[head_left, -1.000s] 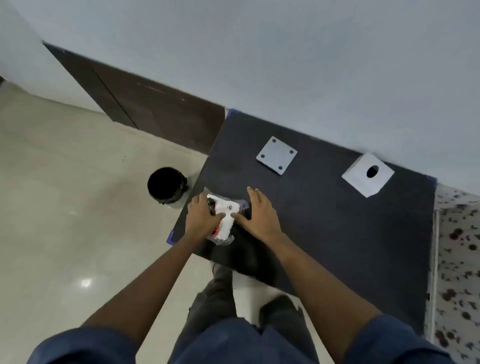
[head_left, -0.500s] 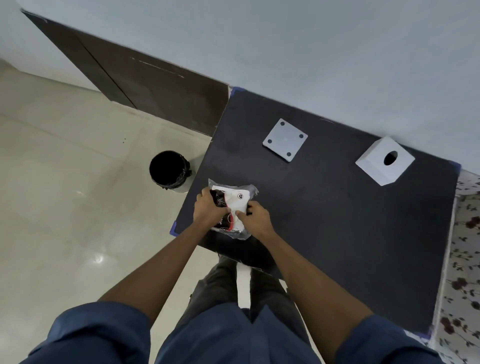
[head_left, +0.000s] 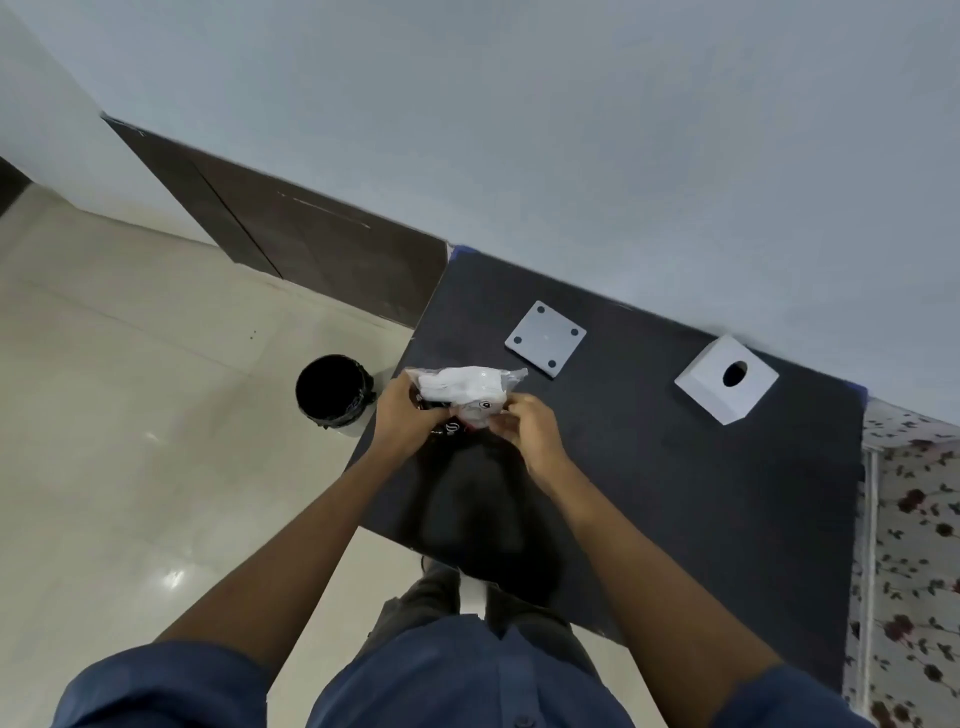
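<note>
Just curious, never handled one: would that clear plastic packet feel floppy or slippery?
Probably floppy: the packet crumples where the left hand and right hand pinch it. Its glossy film looks slippery. Likely light: that pinch alone holds it.

Crinkled clear plastic packet, a white item with black and red bits inside, gripped at its near end by the left hand and right hand over the counter's left side
</note>
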